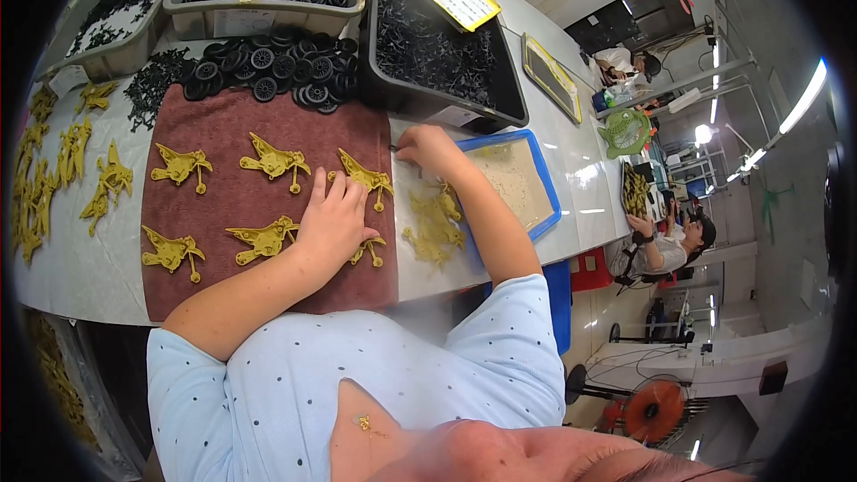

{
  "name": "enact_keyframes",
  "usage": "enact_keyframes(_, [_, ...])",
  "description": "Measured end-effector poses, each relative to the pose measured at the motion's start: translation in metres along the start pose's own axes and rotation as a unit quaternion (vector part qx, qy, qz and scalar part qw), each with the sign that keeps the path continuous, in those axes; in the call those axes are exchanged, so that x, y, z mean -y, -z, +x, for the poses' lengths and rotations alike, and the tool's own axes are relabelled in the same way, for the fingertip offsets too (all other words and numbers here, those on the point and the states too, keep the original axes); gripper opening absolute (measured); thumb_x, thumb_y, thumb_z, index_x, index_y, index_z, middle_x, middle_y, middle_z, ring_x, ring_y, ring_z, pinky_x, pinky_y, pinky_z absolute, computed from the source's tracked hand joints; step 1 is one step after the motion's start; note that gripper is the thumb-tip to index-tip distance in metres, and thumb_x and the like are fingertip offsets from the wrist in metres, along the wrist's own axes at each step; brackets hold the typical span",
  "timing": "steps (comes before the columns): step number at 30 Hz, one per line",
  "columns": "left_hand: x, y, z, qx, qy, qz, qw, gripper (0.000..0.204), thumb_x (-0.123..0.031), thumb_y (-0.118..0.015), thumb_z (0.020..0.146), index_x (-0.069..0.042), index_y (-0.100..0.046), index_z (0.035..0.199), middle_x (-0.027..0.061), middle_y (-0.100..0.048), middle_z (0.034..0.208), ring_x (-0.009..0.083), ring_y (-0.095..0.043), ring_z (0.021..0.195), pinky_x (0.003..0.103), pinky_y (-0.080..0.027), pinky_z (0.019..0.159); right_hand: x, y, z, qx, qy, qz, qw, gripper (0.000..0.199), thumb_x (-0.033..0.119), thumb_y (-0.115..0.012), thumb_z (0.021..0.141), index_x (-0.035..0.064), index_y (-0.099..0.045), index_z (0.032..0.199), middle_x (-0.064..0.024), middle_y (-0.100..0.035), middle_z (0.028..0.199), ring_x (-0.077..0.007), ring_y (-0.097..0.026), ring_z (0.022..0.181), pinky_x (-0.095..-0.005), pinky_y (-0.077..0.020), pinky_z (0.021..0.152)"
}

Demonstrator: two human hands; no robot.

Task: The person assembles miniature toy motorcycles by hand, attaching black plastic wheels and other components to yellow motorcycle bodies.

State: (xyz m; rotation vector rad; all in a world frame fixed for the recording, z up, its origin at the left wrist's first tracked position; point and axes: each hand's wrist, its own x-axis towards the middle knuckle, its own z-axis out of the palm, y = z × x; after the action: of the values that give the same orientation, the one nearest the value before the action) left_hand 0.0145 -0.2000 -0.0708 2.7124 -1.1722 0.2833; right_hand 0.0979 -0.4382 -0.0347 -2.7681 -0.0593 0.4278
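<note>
My left hand (332,221) lies over the right side of a dark red cloth (223,259), fingers stretched and apart. Its fingertips touch a yellow molded plastic part (368,177) at the upper right, and its palm partly covers another yellow part (369,254) below. More yellow parts of the same shape, such as this one (272,161), lie spaced in two rows on the cloth. My right hand (428,150) is at the cloth's right edge, fingers pinched together near a small dark piece that I cannot make out.
Black toy wheels (277,67) are heaped at the cloth's far edge, before a grey bin (259,18) of wheels. A black bin (446,107) holds small black parts. Loose yellow parts (67,156) lie left; a blue-rimmed tray (549,187) stands right. Co-workers sit farther right.
</note>
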Motion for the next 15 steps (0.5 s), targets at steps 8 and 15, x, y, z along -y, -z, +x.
enact_keyframes(8, [0.018, -0.005, 0.019, -0.113, -0.057, -0.013, 0.992, 0.034, -0.020, -0.058, 0.085, 0.001, -0.062, 0.111, 0.0147, -0.056, 0.123, 0.0303, -0.048, 0.119, 0.051, -0.031, 0.105, 0.016, -0.008, -0.021, -0.054, 0.139, 0.152, 0.977, 0.017, 0.010, -0.069, 0.081, 0.0032, -0.067, 0.097, -0.0101, -0.065, 0.080, -0.0231, -0.063, 0.076, -0.0340, -0.0501, 0.070])
enact_keyframes(15, [0.014, -0.009, 0.018, -0.047, -0.026, -0.061, 0.997, 0.036, -0.009, -0.054, 0.081, 0.001, -0.062, 0.115, 0.0201, -0.056, 0.125, 0.0328, -0.049, 0.120, 0.043, -0.035, 0.105, 0.023, -0.010, -0.020, 0.040, 0.057, 0.183, 0.981, 0.014, 0.010, -0.069, 0.083, 0.0033, -0.068, 0.096, -0.0102, -0.069, 0.084, -0.0170, -0.064, 0.075, -0.0314, -0.0497, 0.068])
